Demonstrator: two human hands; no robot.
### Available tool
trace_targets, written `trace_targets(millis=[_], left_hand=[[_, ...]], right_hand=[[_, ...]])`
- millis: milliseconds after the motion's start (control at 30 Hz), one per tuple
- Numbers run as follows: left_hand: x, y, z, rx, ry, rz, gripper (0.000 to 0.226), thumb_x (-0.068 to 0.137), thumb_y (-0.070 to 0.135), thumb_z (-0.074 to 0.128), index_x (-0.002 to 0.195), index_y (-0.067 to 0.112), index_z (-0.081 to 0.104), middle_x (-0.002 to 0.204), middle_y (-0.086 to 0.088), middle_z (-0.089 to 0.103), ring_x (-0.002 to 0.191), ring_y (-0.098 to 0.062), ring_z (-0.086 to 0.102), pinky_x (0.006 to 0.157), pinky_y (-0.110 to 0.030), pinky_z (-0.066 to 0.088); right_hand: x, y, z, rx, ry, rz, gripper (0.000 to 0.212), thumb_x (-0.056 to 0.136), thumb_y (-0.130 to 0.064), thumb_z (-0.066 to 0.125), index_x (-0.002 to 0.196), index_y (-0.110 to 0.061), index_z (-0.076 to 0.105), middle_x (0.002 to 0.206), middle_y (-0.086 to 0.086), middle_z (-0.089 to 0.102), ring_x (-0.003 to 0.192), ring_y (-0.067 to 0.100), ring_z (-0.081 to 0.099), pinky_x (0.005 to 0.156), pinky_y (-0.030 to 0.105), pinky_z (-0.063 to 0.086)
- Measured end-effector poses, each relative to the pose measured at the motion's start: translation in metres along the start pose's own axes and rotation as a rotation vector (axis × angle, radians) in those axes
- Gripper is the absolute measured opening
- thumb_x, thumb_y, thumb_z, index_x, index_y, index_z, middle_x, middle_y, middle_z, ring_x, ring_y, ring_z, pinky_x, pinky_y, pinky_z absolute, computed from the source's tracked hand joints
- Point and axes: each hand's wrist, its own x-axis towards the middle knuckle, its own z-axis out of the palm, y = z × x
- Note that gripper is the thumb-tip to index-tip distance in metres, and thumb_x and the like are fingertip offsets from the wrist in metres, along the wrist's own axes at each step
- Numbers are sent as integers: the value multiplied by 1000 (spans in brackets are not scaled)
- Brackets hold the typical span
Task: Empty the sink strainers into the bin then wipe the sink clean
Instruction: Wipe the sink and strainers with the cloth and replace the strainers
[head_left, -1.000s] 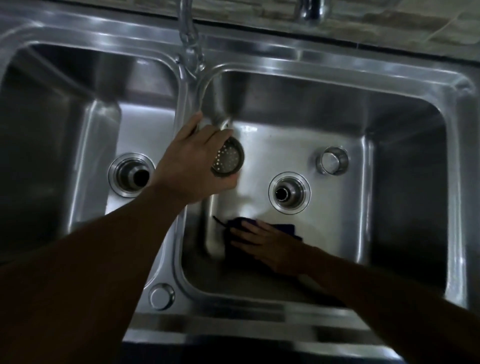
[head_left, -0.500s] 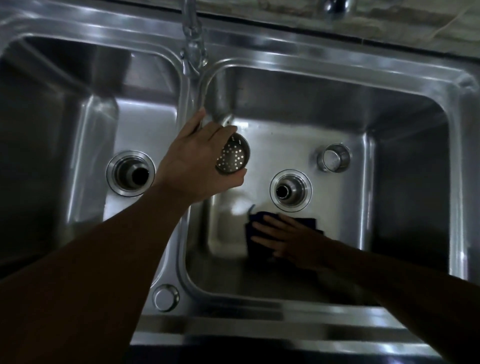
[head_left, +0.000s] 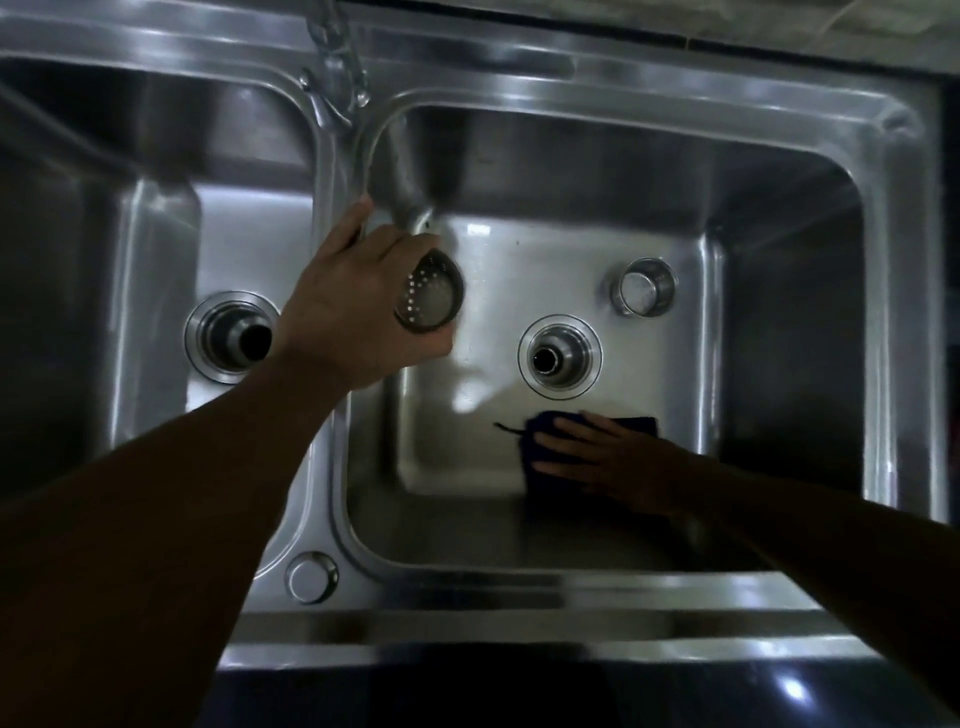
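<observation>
Shiny steel makes up the sink (head_left: 519, 592), which has two bowls side by side. The left hand (head_left: 348, 322) is up over the wall between the bowls. Its fingers are curled round a small round strainer (head_left: 431, 301) full of little holes, tipped on its side. The left drain hole (head_left: 231, 338) is down and to the left of that hand, quite near. The right drain hole (head_left: 560, 356) is further off to its right. Neither hole has a strainer in it. A second little metal cup (head_left: 644, 287) sits on the floor of the right bowl, near the right drain hole.

The right hand (head_left: 602, 457) is low in the right bowl. Its fingers are straight and flat, pressing on a dark blue cloth (head_left: 641, 423). The cloth lies on the bowl floor at the near side, with its long side going left to right. The right drain hole is just past the cloth's far edge, so I think the wiping should go that way next, and the right hand is the one to do it.

I can see no words or labels anywhere.
</observation>
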Motion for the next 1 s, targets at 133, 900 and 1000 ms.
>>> trace_targets(millis=[133,900,1000], left_hand=[[1,-6,3,-14,-52,-5,82,67,46,77,135,5,59,129,-14,64,118,-33,61,125,-46,24],[1,-4,0,-31,-1,47,68,68,56,72,113,6,70,99,-9,71,94,-27,68,120,-51,32],[1,-5,3,-10,5,49,65,65,53,77,111,7,71,95,-7,70,90,-26,69,118,-51,33]], right_hand=[[-32,16,7,-61,-57,47,62,103,-44,31,161,-32,10,170,0,4,156,29,6,123,51,13],[167,-8,-89,212,135,298,77,88,-29,52,159,-25,23,169,6,11,155,36,6,124,50,13],[113,-48,-57,199,99,25,70,89,-27,54,155,-31,32,168,0,16,155,29,13,123,51,14]])
